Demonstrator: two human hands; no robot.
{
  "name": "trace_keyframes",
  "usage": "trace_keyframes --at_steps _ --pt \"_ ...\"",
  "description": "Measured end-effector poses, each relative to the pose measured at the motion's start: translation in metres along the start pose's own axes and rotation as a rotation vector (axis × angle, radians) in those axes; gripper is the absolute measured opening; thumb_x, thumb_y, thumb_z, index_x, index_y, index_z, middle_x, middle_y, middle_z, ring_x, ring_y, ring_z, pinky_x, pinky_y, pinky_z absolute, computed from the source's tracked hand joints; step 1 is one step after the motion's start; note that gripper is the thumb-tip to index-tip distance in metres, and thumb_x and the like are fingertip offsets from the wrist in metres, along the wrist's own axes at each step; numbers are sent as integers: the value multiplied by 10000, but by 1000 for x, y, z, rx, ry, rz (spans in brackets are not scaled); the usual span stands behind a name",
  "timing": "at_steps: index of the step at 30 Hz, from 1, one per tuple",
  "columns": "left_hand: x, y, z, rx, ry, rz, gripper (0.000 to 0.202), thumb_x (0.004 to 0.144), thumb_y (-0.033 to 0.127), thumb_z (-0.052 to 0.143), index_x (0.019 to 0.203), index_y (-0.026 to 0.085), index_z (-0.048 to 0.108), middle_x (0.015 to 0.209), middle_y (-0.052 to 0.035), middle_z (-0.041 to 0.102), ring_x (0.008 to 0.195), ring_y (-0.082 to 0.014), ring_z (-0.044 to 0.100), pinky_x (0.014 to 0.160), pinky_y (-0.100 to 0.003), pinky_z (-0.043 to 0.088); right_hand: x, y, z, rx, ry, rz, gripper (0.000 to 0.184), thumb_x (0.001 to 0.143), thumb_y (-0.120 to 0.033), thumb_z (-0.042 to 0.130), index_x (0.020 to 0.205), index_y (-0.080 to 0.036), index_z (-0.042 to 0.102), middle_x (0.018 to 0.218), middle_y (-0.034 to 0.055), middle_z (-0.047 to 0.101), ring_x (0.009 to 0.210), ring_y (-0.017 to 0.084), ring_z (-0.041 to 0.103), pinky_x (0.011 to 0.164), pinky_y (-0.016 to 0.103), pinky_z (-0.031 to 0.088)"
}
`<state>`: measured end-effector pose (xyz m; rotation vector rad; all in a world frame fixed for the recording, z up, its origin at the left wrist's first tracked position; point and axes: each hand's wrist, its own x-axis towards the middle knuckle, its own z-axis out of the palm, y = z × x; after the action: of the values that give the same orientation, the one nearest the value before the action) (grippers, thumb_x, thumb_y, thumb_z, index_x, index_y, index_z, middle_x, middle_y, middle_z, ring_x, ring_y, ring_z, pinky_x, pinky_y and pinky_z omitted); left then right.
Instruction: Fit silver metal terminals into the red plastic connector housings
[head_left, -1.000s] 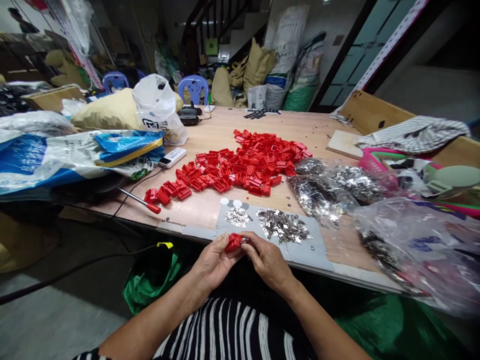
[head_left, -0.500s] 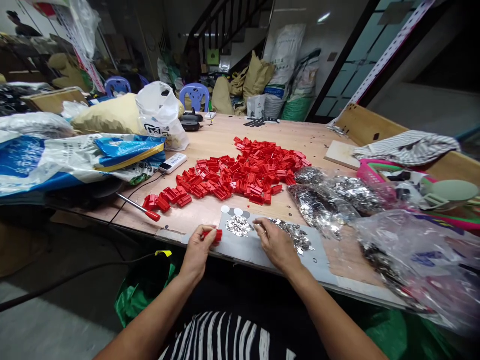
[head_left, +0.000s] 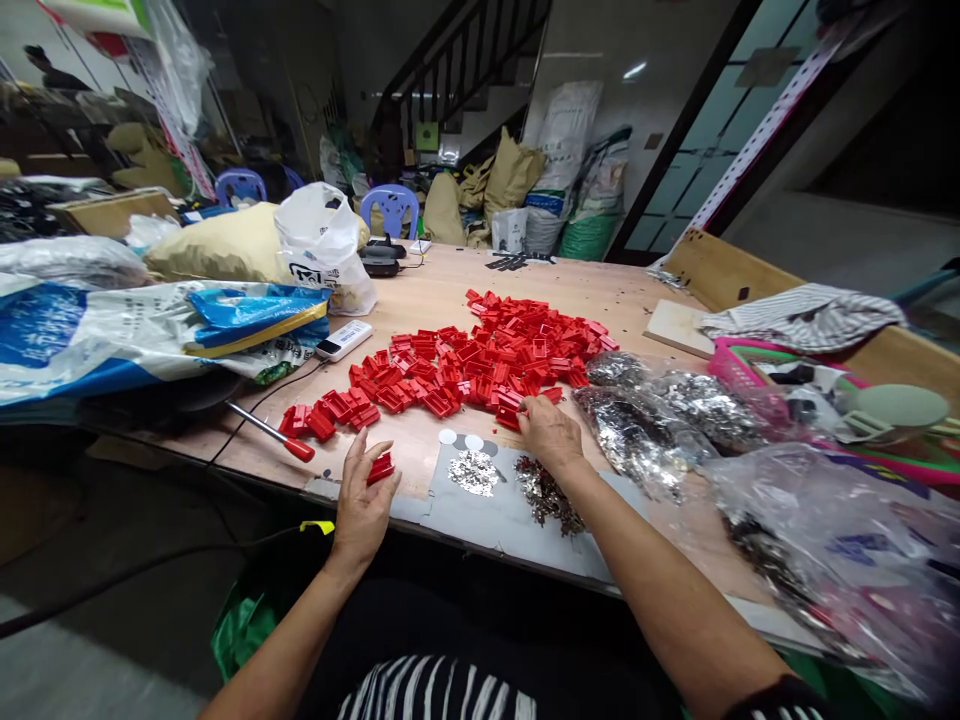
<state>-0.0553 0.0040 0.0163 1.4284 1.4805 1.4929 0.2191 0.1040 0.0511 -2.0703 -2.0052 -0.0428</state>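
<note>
My left hand [head_left: 361, 510] is above the table's front edge with its fingers loosely curved. A small red plastic housing [head_left: 380, 468] with an open, box-like shape sits between its thumb and fingers. My right hand [head_left: 553, 432] reaches over to the near edge of a heap of the same red housings [head_left: 480, 360]. Its fingertips close on one red housing [head_left: 510, 410] there. Below my hands lies a grey mat [head_left: 469, 520] with a pile of small shiny metal pieces [head_left: 474, 472] and a darker pile of metal pieces [head_left: 551, 500], partly under my right forearm.
Clear bags of metal parts [head_left: 637, 425] lie on the right, near a pink basket [head_left: 739, 365]. A red-handled tool [head_left: 296, 448] and a white device [head_left: 345, 340] lie on the left. Sacks and a white plastic bag [head_left: 326, 245] stand behind them.
My right hand has moved from the darker metal pile forward to the red heap. My left hand has shifted left and loosened its fingers around the red housing. The view has tilted slightly.
</note>
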Motion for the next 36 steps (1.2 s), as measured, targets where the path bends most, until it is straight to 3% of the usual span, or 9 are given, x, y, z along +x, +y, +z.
trace_keyframes --at_steps 5,8,12,15,17,21,25,29,36 --pt "-7 0 9 -26 -17 47 332 836 287 600 1165 242 599 1385 -89 462 1246 -241 488 904 -343 529 -24 -5 -11 140 -21 -4 171 885 -288 480 923 -224 634 937 37 681 821 180 617 656 264 411" --pt "-18 2 29 -153 -179 -78 425 815 292 631 1228 228 551 1257 -101 571 1066 -203 603 855 -336 540 -50 -14 -19 265 -57 -54 154 869 -284 496 886 -236 642 915 2 701 816 156 627 682 243 425" --pt "-33 12 57 -294 -441 -170 669 736 282 721 1344 242 447 1308 -114 555 1006 -207 629 789 -324 554 -84 -28 -27 594 -119 -112 179 860 -312 507 845 -215 656 824 13 712 727 162 633 665 257 442" --pt "-39 19 64 -268 -520 -92 470 783 310 681 1231 229 562 1202 -81 638 1033 -210 625 880 -334 518 -99 -30 -27 697 -236 -159 190 864 -318 507 831 -212 661 781 1 710 663 148 624 636 249 445" --pt "-40 20 62 -226 -509 -69 332 814 328 646 1125 212 623 1098 -63 684 1000 -202 635 902 -328 498 -100 -25 -25 638 -237 -151 194 874 -324 505 861 -213 664 810 6 714 690 153 630 649 253 446" --pt "-42 16 53 -257 -437 -172 345 800 349 662 1102 192 607 1027 -59 699 915 -193 656 840 -310 517 -90 -15 -20 216 -123 -86 157 881 -278 521 934 -215 654 947 45 702 838 190 640 715 281 432" --pt "-45 11 48 -336 -412 -236 379 756 328 712 1084 178 595 1023 -64 701 932 -197 665 865 -308 516 -83 -22 -14 -57 -212 -116 197 908 -321 495 995 -210 632 1027 72 670 884 203 636 701 280 416" --pt "-47 9 44 -348 -398 -234 387 734 309 734 1067 179 586 1006 -59 702 926 -192 673 872 -303 521 -78 -29 -12 -91 -276 -108 244 929 -279 414 948 -194 641 1004 93 670 855 214 635 668 291 397" --pt "-50 9 41 -281 -378 -175 359 722 314 743 1016 183 585 941 -45 706 877 -183 685 817 -283 545 -70 -15 -24 -45 -344 -91 194 880 -305 486 863 -229 663 927 48 697 847 209 630 626 276 364"
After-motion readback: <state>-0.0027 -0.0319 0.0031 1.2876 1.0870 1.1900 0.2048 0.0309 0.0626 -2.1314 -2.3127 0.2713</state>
